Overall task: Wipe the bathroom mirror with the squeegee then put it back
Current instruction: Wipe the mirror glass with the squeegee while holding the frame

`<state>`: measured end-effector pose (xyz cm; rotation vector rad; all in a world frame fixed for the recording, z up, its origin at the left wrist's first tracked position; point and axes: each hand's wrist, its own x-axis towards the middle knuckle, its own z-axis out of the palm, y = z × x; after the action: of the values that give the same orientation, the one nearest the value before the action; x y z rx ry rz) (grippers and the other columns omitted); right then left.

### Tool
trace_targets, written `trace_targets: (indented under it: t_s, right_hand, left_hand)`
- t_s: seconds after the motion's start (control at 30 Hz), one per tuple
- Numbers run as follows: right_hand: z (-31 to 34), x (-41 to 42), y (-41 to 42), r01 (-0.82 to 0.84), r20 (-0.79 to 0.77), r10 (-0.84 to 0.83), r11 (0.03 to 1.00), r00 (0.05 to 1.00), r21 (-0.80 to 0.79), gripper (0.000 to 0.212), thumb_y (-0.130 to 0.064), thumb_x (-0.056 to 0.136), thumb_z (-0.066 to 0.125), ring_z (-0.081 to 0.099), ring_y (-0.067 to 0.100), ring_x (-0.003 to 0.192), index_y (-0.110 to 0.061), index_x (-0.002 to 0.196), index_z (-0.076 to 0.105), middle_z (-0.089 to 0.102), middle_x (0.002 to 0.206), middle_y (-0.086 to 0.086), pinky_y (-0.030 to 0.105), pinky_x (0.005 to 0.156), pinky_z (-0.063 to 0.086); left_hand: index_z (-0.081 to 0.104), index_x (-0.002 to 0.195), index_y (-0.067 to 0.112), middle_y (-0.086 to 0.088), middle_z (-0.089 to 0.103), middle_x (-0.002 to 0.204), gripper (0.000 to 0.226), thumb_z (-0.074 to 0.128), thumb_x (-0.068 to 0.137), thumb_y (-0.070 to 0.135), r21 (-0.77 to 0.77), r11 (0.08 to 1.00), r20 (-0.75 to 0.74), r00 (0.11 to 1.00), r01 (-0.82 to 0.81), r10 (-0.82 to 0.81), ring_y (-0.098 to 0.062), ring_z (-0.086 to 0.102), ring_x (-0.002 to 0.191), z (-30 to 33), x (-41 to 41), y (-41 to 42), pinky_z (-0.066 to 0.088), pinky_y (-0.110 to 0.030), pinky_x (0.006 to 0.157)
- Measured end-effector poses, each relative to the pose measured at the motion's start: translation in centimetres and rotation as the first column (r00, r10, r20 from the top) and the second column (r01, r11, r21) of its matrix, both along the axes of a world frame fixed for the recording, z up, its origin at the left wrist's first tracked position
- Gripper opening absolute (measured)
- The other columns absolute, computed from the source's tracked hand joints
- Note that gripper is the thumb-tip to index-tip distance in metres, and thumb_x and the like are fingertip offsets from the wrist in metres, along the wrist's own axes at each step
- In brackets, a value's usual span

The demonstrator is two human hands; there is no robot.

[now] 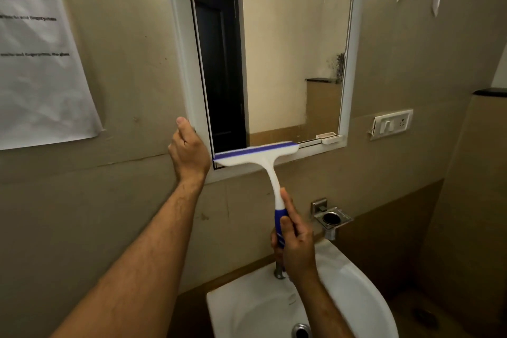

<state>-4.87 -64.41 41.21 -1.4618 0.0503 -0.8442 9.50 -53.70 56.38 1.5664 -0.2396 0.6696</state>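
Observation:
The mirror [288, 63] hangs on the wall in a white frame [178, 49]. A white squeegee [270, 170] with a blue blade strip and a blue handle lies with its blade along the mirror's bottom edge, at the left part. My right hand [295, 244] grips the blue handle from below. My left hand [188, 151] holds the lower left corner of the white frame, fingers curled round its edge.
A white washbasin [356, 296] with a tap sits directly below. A metal holder [333, 218] is fixed to the wall right of the handle. A switch plate [392, 123] is on the right wall. A printed paper sheet [41, 63] hangs at left.

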Motion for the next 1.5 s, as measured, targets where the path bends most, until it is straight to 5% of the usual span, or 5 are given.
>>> trace_targets:
  t_s: [0.17,0.3,0.5,1.0,1.5]
  right_hand:
    - [1.4,-0.3,-0.8,0.046,-0.005,-0.047,0.997,0.999,-0.059,0.044,-0.014,0.099,0.044,0.050,0.007,0.055,-0.048,0.127,0.051,0.057,0.077,0.004,0.018,0.049,0.046]
    - [4.5,0.4,-1.3,0.009,0.027,-0.007,0.996,1.000,-0.087,0.043,-0.017,0.102,0.041,0.049,0.003,0.051,-0.052,0.126,0.045,0.055,0.071,0.006,0.016,0.045,0.042]
    - [1.3,0.9,-0.5,0.012,0.052,-0.010,0.999,0.999,-0.046,0.045,-0.028,0.097,0.043,0.048,0.012,0.056,-0.066,0.122,0.050,0.059,0.070,-0.001,0.023,0.048,0.043]
    - [13.6,4.5,-0.5,0.070,0.237,-0.051,0.995,0.970,-0.072,0.050,-0.018,0.104,0.038,0.047,0.016,0.060,-0.062,0.126,0.049,0.061,0.117,0.006,0.018,0.046,0.042]
    - [13.5,4.6,-0.3,0.120,0.274,-0.099,0.991,0.957,-0.061,0.049,-0.020,0.103,0.038,0.050,0.017,0.062,-0.060,0.129,0.048,0.063,0.095,0.004,0.025,0.052,0.047]
  left_hand:
    - [0.036,0.058,0.016,-0.001,0.041,0.057,0.052,0.020,0.106,0.032,0.015,1.000,0.000,1.000,-0.006,0.006,-0.011,0.039,0.052,0.0,0.0,0.0,0.028,-0.035,0.053]
    - [0.028,0.062,0.028,0.010,0.031,0.061,0.046,0.018,0.106,0.026,0.063,0.998,-0.020,1.000,-0.007,0.008,0.002,0.028,0.054,0.2,-0.6,-0.1,0.028,-0.004,0.046]
    - [0.031,0.060,0.025,-0.003,0.044,0.071,0.048,0.020,0.106,0.030,0.030,0.999,-0.043,0.999,-0.011,0.013,-0.017,0.041,0.066,0.3,-1.1,0.0,0.033,-0.038,0.069]
    - [0.047,0.066,0.007,0.003,0.040,0.060,0.051,0.023,0.106,0.027,0.009,1.000,0.000,1.000,-0.024,0.024,-0.019,0.036,0.056,0.3,-0.7,-0.1,0.024,-0.030,0.063]
    - [0.048,0.063,0.003,-0.011,0.050,0.058,0.063,0.019,0.104,0.043,0.074,0.996,0.064,0.996,0.055,-0.060,-0.021,0.048,0.052,0.3,0.5,0.9,0.038,-0.039,0.054]
